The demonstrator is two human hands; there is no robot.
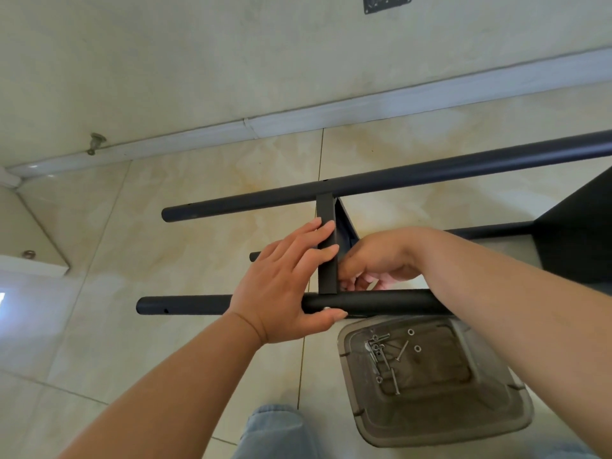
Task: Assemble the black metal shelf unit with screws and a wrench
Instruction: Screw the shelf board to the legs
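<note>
The black metal shelf unit lies on its side on the tiled floor. Its near tube (185, 304) and far tube (397, 177) run left to right, joined by a short black crosspiece (326, 210). My left hand (288, 283) lies over the joint with straight fingers on the crosspiece and the thumb under the near tube, beside a silver screw head (327, 308). My right hand (374, 260) reaches behind the crosspiece with fingers curled; what they hold is hidden. A black shelf panel (576, 233) stands at the right.
A grey plastic tray (496, 419) sits on the floor below the near tube, holding several loose screws (381, 351) and washers (417, 348). My jeans-clad knee (275, 432) is at the bottom. A white baseboard (298, 120) runs along the wall behind.
</note>
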